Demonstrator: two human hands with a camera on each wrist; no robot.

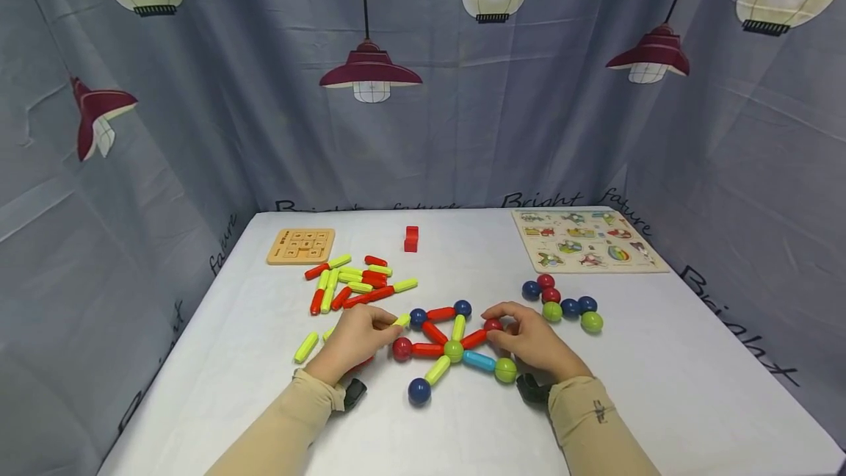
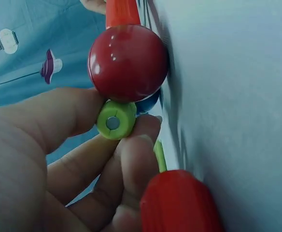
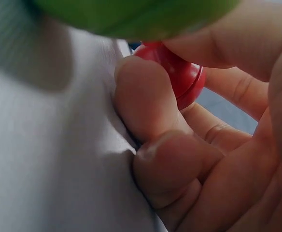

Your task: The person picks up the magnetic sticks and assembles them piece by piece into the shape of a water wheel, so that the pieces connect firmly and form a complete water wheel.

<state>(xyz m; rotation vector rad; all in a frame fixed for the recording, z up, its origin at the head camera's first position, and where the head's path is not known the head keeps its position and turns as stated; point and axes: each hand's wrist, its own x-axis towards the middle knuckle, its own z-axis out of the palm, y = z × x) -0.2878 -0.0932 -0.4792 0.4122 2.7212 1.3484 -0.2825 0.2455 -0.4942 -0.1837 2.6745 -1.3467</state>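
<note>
Rod (image 1: 402, 320), ball (image 1: 493, 325) in hands (image 1: 358, 338), tiles (image 1: 306, 244) in tray (image 1: 275, 250)

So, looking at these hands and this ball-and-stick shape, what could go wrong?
The left hand pinches a yellow stick close to a blue ball; pushing might twist the shape. The right hand grips a red ball on a red stick's end, so a tug could separate them. A green ball sits close to the same hand, which might knock it.

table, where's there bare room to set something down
The white table is bare at right front, between right sleeve, loose balls and its right edge, and at back centre, between red block and puzzle board. Crowded: the stick pile, and the star build between left hand and right hand.
</note>
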